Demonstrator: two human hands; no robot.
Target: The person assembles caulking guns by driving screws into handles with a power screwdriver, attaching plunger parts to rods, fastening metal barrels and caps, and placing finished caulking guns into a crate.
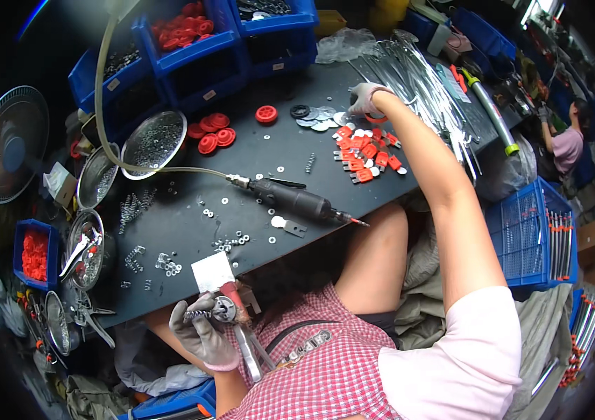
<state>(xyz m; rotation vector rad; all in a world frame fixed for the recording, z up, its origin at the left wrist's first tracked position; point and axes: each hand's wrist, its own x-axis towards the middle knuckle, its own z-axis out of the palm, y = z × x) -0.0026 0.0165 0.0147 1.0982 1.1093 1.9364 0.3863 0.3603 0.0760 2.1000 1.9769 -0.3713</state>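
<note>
Grey-gloved left hand (209, 339) pinches one silver coil spring (197, 315).
Grey-gloved right hand (366, 100), its grip unclear, is beside flat grey round discs (324, 112); one black cylindrical power screwdriver (296, 201) lies nearby.

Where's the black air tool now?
In the head view, the black air tool lies mid-picture on the table, between a coil spring and the near edge, tip pointing right.
</note>
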